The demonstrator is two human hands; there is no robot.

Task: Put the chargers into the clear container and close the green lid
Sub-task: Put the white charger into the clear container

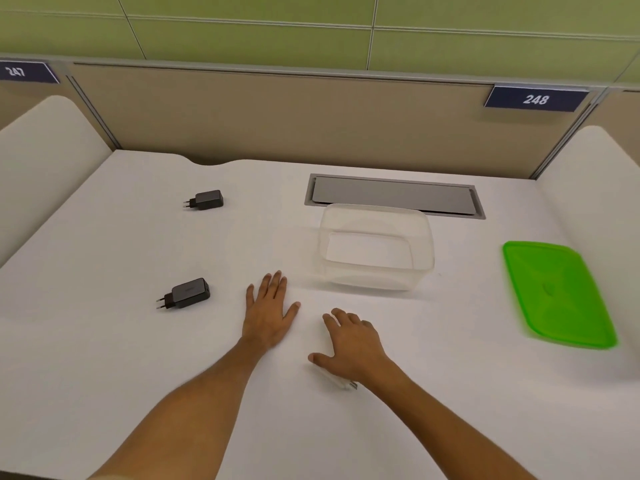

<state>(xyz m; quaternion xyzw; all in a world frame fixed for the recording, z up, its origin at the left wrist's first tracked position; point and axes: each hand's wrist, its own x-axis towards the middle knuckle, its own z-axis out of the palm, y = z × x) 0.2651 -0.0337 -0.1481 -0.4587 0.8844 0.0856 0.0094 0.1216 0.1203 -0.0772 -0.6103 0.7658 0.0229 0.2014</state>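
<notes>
Two black chargers lie on the white desk at the left, one far and one near, both with prongs pointing left. The clear container stands open and empty in the middle. Its green lid lies flat to the right of it, apart from it. My left hand rests flat on the desk with fingers spread, between the near black charger and the container, holding nothing. My right hand curls over a white charger; only the charger's end with metal prongs shows beneath the palm.
A grey cable hatch is set in the desk just behind the container. Beige partition walls with number plates 247 and 248 close the back, and white rounded dividers stand at both sides.
</notes>
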